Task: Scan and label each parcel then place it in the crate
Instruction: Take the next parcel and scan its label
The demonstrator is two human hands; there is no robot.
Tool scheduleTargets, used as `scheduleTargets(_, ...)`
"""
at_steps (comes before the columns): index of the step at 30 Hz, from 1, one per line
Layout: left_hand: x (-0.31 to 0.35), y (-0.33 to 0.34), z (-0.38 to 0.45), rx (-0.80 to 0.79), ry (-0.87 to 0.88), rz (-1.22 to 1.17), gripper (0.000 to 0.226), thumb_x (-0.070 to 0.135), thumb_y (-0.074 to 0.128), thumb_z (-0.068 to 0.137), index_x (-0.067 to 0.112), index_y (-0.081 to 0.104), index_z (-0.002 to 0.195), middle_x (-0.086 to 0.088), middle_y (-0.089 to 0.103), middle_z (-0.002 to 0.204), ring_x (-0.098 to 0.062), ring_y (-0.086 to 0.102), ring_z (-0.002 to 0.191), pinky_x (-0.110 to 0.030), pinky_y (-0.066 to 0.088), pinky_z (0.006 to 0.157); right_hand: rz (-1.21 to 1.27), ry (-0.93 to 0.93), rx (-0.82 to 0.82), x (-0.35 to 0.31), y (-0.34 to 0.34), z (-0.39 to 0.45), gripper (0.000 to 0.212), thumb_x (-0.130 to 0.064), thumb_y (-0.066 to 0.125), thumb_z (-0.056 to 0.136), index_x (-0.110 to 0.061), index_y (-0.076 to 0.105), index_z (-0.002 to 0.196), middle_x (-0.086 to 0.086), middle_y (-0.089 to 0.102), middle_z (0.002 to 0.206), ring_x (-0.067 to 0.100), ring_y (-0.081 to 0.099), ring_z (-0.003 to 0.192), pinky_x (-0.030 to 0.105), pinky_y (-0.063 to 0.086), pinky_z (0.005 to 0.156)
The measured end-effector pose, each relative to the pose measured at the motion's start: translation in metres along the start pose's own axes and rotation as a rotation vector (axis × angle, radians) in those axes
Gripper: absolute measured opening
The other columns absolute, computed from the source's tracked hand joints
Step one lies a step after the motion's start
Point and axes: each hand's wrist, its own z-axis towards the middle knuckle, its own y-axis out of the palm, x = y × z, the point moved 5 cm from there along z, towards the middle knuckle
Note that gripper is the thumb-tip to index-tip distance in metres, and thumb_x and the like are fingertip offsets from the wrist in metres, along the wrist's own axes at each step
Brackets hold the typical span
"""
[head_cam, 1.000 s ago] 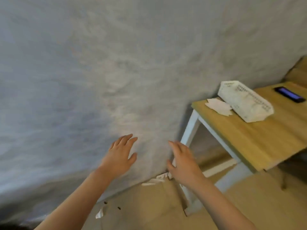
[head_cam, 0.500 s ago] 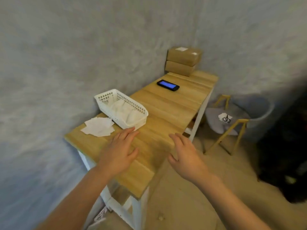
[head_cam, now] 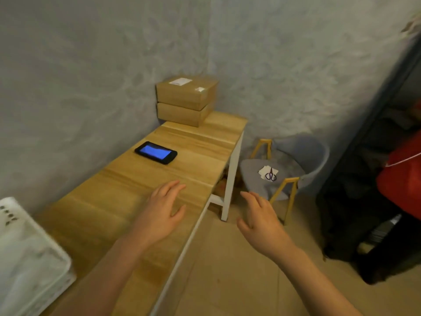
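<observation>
Two brown parcels (head_cam: 185, 100) stacked at the far end of the wooden bench (head_cam: 127, 197), against the wall corner, white labels on the top one. Just nearer along the bench, well apart from the stack, a black phone (head_cam: 155, 153) lying flat with blue screen lit. White crate (head_cam: 29, 256) at the near left edge, blurred, contents hard to tell.

Left hand (head_cam: 163, 213) held over the bench's near half, grip spread, fingers straight, holding nothing; cannot tell whether touching the wood. Right hand (head_cam: 262, 218) out past the bench's edge, above the floor, grip likewise spread and empty.

Between hands and parcels: only bare wood and the phone, off to the left of a straight line.

Beside the bench on the right, a grey chair (head_cam: 293, 165) with yellow legs; on its seat a white slip of paper with small scissors (head_cam: 270, 174) on top. Further right, dark shapes and something red (head_cam: 403, 176), blurred.
</observation>
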Motion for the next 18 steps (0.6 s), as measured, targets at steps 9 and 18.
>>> scheduleTargets(9,0.031,0.068,0.177,0.058,-0.132,-0.028,0.057,0.034,0.058,0.093,0.027,0.04,0.147,0.004,0.034,0.155,-0.014,0.029,0.143,-0.043,0.03,0.117,0.024,-0.016,-0.034,0.14,-0.033,0.172,0.067,-0.037,0.055,0.095,-0.022,0.024,0.153,0.001,0.026,0.157,0.021,0.024,0.144,0.036,0.024,0.117)
scheduleTargets(18,0.025,0.08,0.31,0.15,-0.326,-0.048,0.059,0.033,0.059,0.093,0.028,0.037,0.148,0.003,0.029,0.158,-0.02,0.03,0.142,-0.041,0.032,0.114,0.004,-0.159,-0.12,0.203,-0.054,0.348,0.066,-0.037,0.053,0.097,-0.021,0.021,0.153,0.005,0.021,0.16,0.024,0.018,0.147,0.038,0.024,0.118)
